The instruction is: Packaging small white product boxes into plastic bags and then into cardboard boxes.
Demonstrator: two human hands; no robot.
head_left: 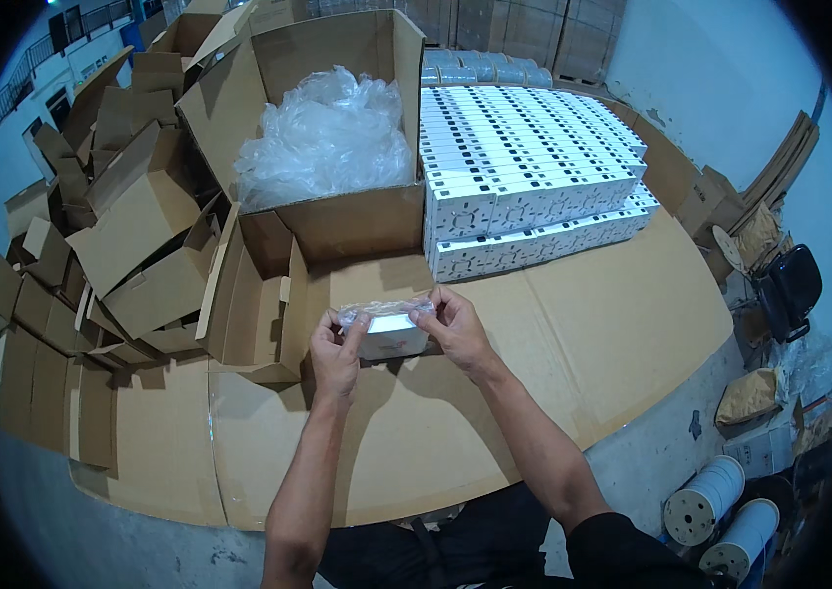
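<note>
Between my two hands is a small white box (394, 340), held over the cardboard-covered table. Crumpled clear plastic wrap (388, 307) lies along its far upper edge. My left hand (338, 355) pinches the wrap at the left corner, thumb on top. At the right corner, my right hand (457, 329) does the same with thumb and fingers closed. Just beyond my hands is an open cardboard box (367, 228) with a bare inside. Behind it stands a larger carton (327, 39) heaped with clear plastic bags (329, 142).
White printed boxes (534, 187) are stacked in rows at the back right of the table (583, 324). Empty cardboard cartons (141, 216) pile up on the left. Cable spools (705, 499) and a black chair (789, 285) stand on the floor at right.
</note>
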